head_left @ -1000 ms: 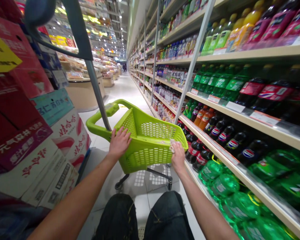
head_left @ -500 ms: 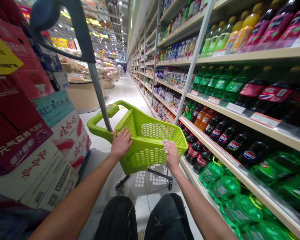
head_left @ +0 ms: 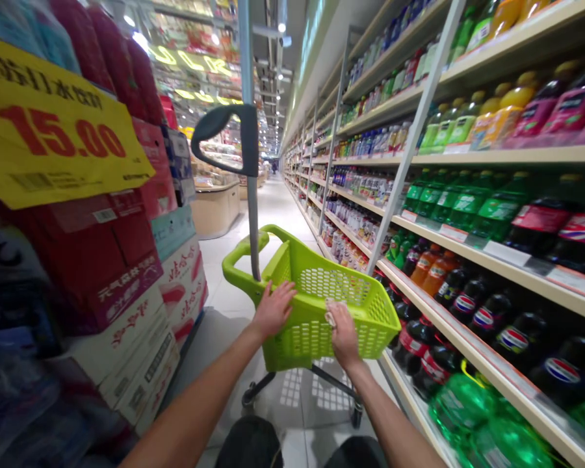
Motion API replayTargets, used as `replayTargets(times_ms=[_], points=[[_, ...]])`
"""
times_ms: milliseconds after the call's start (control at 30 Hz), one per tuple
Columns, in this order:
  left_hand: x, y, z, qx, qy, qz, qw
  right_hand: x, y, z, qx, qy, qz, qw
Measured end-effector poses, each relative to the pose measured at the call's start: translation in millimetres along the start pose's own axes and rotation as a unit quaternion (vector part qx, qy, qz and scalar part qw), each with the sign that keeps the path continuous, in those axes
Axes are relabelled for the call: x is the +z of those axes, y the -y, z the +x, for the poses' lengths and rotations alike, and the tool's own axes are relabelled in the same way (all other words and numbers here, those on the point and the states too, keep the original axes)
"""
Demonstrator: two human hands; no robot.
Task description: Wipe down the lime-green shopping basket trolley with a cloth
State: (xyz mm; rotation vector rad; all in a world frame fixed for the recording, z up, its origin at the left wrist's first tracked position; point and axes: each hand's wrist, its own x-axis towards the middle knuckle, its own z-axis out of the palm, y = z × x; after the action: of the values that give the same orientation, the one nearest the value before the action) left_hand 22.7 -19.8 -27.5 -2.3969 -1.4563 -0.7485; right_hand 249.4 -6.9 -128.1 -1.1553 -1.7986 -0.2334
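A lime-green plastic shopping trolley stands on the tiled aisle floor in front of my knees. My left hand lies on its near rim by the corner, fingers spread over the edge. My right hand is closed on a small whitish cloth pressed against the near rim further right. A grey upright pole with a dark handle rises from the trolley's left side.
Shelves of soft-drink bottles run along the right, close to the trolley. Stacked red and white cartons with a yellow price sign crowd the left. The aisle floor stretches ahead between them.
My view has shifted left and tilted up, so the trolley now sits further right. My right hand has slid the cloth leftward along the rim, closer to my left hand.
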Motion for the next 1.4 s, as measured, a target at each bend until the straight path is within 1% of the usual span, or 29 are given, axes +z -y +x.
replayTargets(times_ms=[33,67,100,133,167,200,233,300,333,367,400,433,467,533,567,633,667,733,833,900,967,1067,1167,1233,1267,1300,1333,1400], points=[[-6.2,6.0,-3.4,-0.012,-0.029,-0.003,0.999,8.2,21.2,13.9,-0.022,0.006,0.022,1.000],[-12.9,13.8,-6.7,-0.046,-0.069,0.003,0.997,13.1,42.1,31.3,-0.038,0.004,0.036,0.999],[-19.8,22.7,-9.6,-0.096,-0.109,0.018,0.989,14.4,62.5,52.6,-0.050,-0.006,0.043,0.998],[-26.3,32.2,-12.0,-0.147,-0.136,0.039,0.979,12.5,82.7,77.4,-0.064,-0.018,0.044,0.997],[-31.9,41.4,-13.6,-0.184,-0.142,0.060,0.971,8.4,102.6,105.2,-0.079,-0.038,0.043,0.995],[-36.4,49.8,-14.6,-0.200,-0.125,0.081,0.968,2.9,122.2,134.7,-0.103,-0.056,0.043,0.992],[-39.6,56.8,-15.0,-0.198,-0.094,0.098,0.971,-2.8,141.0,164.4,-0.132,-0.076,0.046,0.987],[-42.4,66.0,-15.3,-0.168,-0.029,0.120,0.978,-10.7,173.3,216.9,-0.184,-0.115,0.035,0.976],[-42.6,68.4,-15.5,-0.154,-0.010,0.127,0.980,-11.5,185.0,235.9,-0.216,-0.108,0.025,0.970],[-42.4,69.7,-16.1,-0.146,0.001,0.133,0.980,-9.6,192.6,248.3,-0.250,-0.091,0.012,0.964],[-42.0,70.5,-17.0,-0.142,0.006,0.137,0.980,-5.2,195.8,253.3,-0.286,-0.062,-0.003,0.956],[-41.8,71.0,-18.2,-0.137,0.010,0.140,0.981,1.4,194.7,251.1,-0.324,-0.026,-0.017,0.945],[-41.7,71.7,-19.6,-0.132,0.015,0.141,0.981,9.5,189.9,242.7,-0.363,0.013,-0.029,0.931],[-42.2,74.1,-22.6,-0.120,0.027,0.137,0.983,27.1,173.2,214.4,-0.427,0.080,-0.040,0.900],[-42.6,75.6,-23.9,-0.114,0.035,0.133,0.984,34.6,164.1,198.9,-0.451,0.102,-0.036,0.886],[-43.4,78.4,-25.6,-0.102,0.047,0.125,0.986,43.9,149.7,174.9,-0.464,0.118,-0.021,0.878],[-43.9,79.4,-25.9,-0.097,0.050,0.121,0.987,45.1,145.4,168.6,-0.462,0.118,-0.011,0.879],[-44.7,80.5,-25.6,-0.096,0.053,0.115,0.987,42.7,141.7,166.5,-0.433,0.100,0.007,0.896],[-45.3,81.6,-24.0,-0.100,0.063,0.098,0.988,38.3,138.3,169.8,-0.345,0.047,0.018,0.937],[-45.2,83.2,-23.3,-0.095,0.064,0.080,0.990,41.6,132.6,161.0,-0.307,0.026,0.015,0.951],[-44.5,85.6,-23.3,-0.078,0.048,0.060,0.994,51.5,124.8,139.1,-0.303,0.024,0.013,0.953],[-43.2,89.5,-24.0,-0.051,0.007,0.039,0.998,75.3,111.9,88.7,-0.309,0.033,0.010,0.950],[-42.9,92.2,-23.9,-0.040,-0.020,0.023,0.999,98.9,99.4,34.1,-0.319,0.075,0.002,0.945],[-43.7,93.0,-23.3,-0.039,-0.025,0.016,0.999,106.2,93.5,10.2,-0.314,0.112,-0.001,0.943],[-44.4,93.0,-23.0,-0.039,-0.026,0.014,0.999,105.8,92.1,5.6,-0.305,0.121,0.000,0.945],[-45.2,92.8,-23.0,-0.040,-0.026,0.014,0.999,102.9,92.1,6.9,-0.291,0.121,0.004,0.949],[-46.1,92.1,-23.2,-0.043,-0.026,0.014,0.999,98.0,93.4,13.7,-0.275,0.109,0.011,0.955],[-47.7,89.3,-24.9,-0.049,-0.025,0.015,0.998,86.4,98.8,37.6,-0.245,0.055,0.036,0.967]])
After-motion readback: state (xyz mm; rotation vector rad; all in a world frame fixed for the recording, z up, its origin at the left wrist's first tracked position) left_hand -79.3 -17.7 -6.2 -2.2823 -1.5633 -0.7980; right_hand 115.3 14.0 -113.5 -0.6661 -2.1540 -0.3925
